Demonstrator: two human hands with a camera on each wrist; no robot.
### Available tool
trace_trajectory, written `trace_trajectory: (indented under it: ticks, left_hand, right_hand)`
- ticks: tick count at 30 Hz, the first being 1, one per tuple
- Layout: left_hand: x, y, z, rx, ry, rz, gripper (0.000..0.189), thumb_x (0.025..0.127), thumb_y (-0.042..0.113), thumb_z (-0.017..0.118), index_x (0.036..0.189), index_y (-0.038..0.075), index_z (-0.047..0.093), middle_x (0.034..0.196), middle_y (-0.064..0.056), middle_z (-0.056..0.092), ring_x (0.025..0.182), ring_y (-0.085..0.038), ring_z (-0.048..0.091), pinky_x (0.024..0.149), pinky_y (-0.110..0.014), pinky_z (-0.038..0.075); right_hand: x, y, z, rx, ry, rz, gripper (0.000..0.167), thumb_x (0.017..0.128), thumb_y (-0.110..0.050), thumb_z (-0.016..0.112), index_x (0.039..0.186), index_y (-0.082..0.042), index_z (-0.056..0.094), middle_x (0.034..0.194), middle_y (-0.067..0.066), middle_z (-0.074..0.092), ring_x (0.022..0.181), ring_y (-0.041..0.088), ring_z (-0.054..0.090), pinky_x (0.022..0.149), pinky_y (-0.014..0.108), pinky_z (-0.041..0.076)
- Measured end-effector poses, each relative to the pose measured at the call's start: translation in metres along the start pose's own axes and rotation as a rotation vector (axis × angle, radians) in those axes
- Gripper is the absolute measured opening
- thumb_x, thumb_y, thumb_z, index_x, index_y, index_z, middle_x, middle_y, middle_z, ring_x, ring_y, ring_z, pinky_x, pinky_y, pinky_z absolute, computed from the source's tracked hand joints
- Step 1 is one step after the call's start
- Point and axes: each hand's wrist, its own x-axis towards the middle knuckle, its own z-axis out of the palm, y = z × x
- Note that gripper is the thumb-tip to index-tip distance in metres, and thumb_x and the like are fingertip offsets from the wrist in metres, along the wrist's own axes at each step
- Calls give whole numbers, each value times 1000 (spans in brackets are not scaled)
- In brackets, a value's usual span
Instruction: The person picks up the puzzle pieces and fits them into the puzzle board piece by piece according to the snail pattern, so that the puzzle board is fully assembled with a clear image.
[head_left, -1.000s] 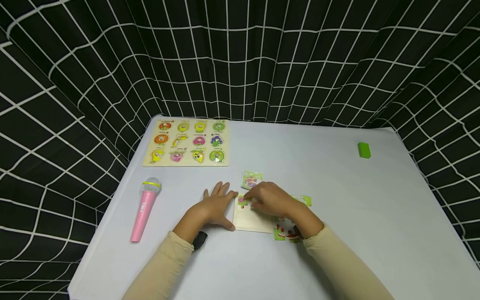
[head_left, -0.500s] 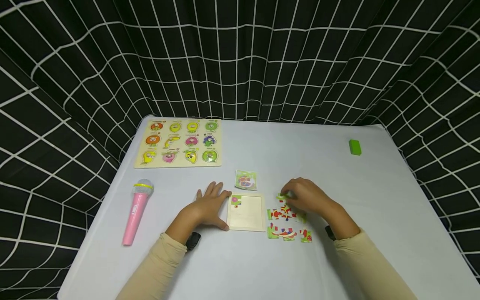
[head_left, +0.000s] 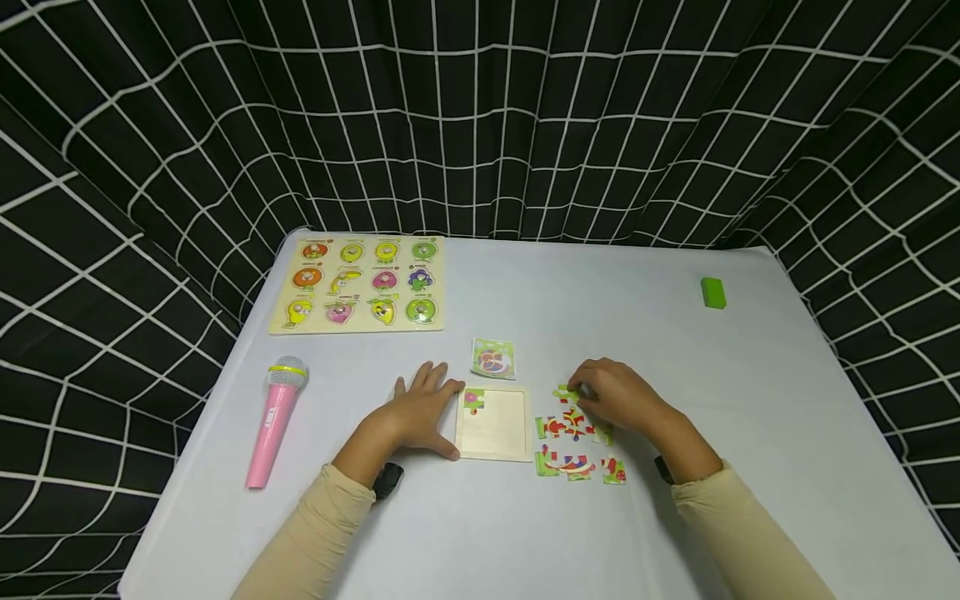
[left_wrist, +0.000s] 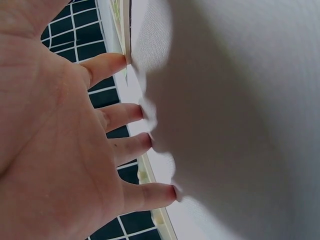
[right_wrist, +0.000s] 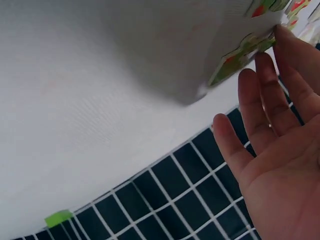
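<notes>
My left hand lies spread at the left side of a small wooden puzzle tray, index fingertip at its upper left corner and thumb at its lower left. A green puzzle piece with a pink dot sits in the tray's upper left corner. To the right, my right hand pinches the end of a green-and-red puzzle piece between thumb and fingertips, low over the table. Several more loose puzzle pieces lie below that hand; part of the group is hidden under it.
A square picture card lies behind the tray. At the back left is a fruit peg board, with a pink toy microphone in front of it. A green block stands at the back right, near a gridded dark curtain.
My right hand has gone from over the tray to the loose pieces on the right, then shifted slightly right there. The left hand keeps its place at the tray.
</notes>
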Motion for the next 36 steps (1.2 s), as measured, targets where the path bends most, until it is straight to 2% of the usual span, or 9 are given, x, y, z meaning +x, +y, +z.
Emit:
trace_trajectory:
  ticks: [8, 14, 23, 36]
  left_hand:
    - [0, 1, 0, -3, -3, -4, 104, 62, 48, 88, 148, 16, 37, 161, -19, 13, 148, -41, 3, 108, -73, 13]
    - [0, 0, 1, -5, -12, -10, 105, 63, 48, 88, 148, 17, 36, 161, -18, 12, 148, -41, 3, 108, -73, 12]
    - [-1, -1, 1, 4, -4, -8, 104, 63, 50, 87, 148, 18, 36, 161, -18, 13, 148, -40, 4, 108, -72, 13]
    - [-1, -1, 0, 15, -8, -15, 105, 64, 51, 86, 149, 17, 35, 161, -17, 14, 148, -40, 5, 108, -71, 15]
  right_hand:
    - [6, -6, 1, -127, 38, -94, 21, 76, -6, 79, 97, -8, 73, 97, 3, 70, 91, 23, 66, 87, 45, 51]
    - [20, -28, 5, -99, 71, -173, 25, 76, -11, 82, 99, -8, 73, 98, 3, 70, 92, 21, 67, 87, 43, 52]
    - [44, -67, 14, -67, 38, -295, 27, 79, -14, 81, 104, -11, 74, 102, 1, 71, 92, 16, 66, 89, 38, 52]
    - [53, -77, 25, -96, 20, -313, 21, 81, -16, 78, 102, -13, 76, 101, 2, 71, 91, 17, 65, 89, 41, 51]
